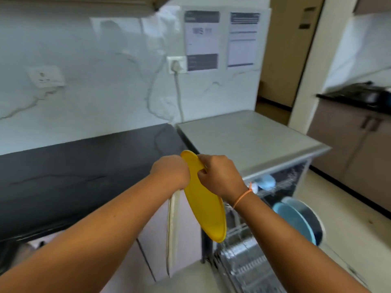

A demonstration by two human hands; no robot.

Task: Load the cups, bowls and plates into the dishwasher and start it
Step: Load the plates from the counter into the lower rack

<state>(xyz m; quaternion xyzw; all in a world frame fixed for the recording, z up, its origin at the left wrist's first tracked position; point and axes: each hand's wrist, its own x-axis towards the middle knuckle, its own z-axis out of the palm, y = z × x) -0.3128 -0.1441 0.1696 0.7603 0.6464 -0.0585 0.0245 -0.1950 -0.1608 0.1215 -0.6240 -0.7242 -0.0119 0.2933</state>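
**Yellow plate held on edge above the open dishwasher**

Head view: both hands meet at the upper part of a yellow plate (206, 206). The left hand (170, 171) grips its left side and the right hand (220, 176) closes on its right side, fingers wrapped over the rim. The plate stands nearly on its edge, in the air, over the lower rack (243, 267) of the open dishwasher (249, 136). A light blue plate (293, 220) already stands in this rack, to the right. In the upper rack lies a light blue cup (267, 181). Left of the machine is a black counter (80, 166)
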